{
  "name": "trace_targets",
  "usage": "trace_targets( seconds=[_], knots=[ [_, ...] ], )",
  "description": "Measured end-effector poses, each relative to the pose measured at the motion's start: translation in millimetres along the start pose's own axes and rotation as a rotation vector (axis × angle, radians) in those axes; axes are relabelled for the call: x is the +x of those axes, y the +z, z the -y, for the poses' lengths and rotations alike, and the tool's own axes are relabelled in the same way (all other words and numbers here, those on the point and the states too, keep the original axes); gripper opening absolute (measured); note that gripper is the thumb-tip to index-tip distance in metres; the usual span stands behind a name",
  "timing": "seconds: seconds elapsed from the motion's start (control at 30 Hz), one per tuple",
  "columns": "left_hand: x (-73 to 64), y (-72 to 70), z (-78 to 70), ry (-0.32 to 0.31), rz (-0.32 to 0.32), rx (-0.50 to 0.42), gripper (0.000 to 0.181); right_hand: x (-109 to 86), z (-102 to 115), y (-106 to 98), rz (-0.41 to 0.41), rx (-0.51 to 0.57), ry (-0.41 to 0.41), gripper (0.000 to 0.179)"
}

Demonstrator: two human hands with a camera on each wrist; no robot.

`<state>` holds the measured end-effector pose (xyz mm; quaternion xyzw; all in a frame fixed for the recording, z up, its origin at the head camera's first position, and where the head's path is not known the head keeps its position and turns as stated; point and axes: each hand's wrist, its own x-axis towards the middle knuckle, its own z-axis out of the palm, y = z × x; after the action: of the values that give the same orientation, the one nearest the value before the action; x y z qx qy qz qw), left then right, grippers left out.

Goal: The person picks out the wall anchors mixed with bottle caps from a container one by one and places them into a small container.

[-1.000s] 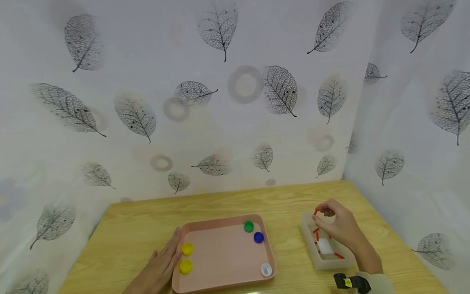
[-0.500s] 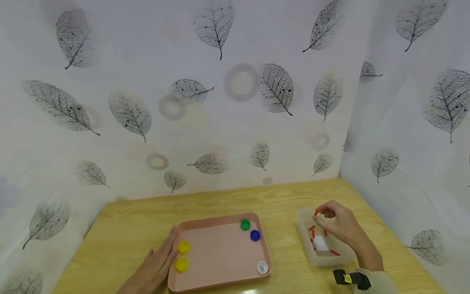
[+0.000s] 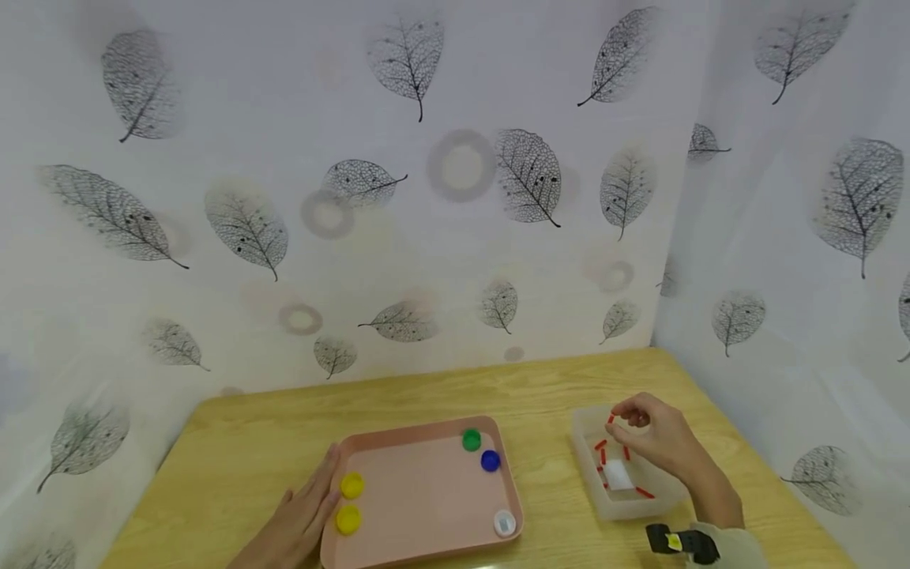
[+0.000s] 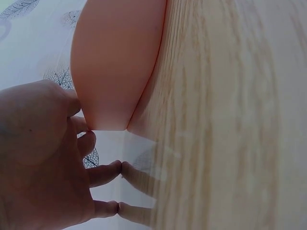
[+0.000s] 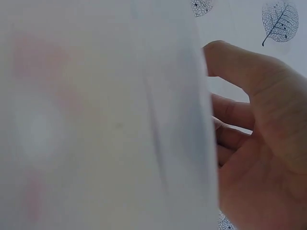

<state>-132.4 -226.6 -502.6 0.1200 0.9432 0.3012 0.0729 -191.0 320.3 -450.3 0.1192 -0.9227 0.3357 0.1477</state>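
My right hand (image 3: 661, 435) is raised over a translucent white box (image 3: 622, 510), pinching a small red stick (image 3: 611, 417) between thumb and fingertips. Inside the box lie several similar red sticks (image 3: 644, 492) around a white block (image 3: 618, 476). From the right wrist, the box wall (image 5: 115, 124) fills the near side and hides the fingertips. My left hand (image 3: 295, 514) lies along the left side of a pink tray (image 3: 419, 498), fingers fairly straight. In the left wrist view, the tray's outer wall (image 4: 115, 67) stands beside that hand, and the lower fingertips touch the tabletop.
Two yellow caps (image 3: 351, 485) sit at the tray's left side. A green cap (image 3: 471, 440) and a blue cap (image 3: 490, 461) are at its back right, a white round piece (image 3: 505, 523) at its front right. A leaf-patterned curtain (image 3: 455, 261) stands behind the wooden table (image 3: 547, 450).
The head view has turned slightly, shifting the scene left. My right hand, still pinching the red stick, has moved a little rightward over the box. My left hand stays against the tray.
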Motion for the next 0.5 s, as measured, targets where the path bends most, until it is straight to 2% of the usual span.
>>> trace_targets(
  seconds=[0.23, 0.5],
  knots=[
    [-5.3, 1.0, 0.2, 0.015, -0.031, 0.000, 0.063, 4.4, 0.5, 1.3, -0.062, -0.020, -0.059, 0.019],
    [1.3, -0.1, 0.6, -0.011, 0.002, -0.005, 0.064, 6.0, 7.2, 4.9, -0.086, -0.012, -0.071, 0.020]
  ],
)
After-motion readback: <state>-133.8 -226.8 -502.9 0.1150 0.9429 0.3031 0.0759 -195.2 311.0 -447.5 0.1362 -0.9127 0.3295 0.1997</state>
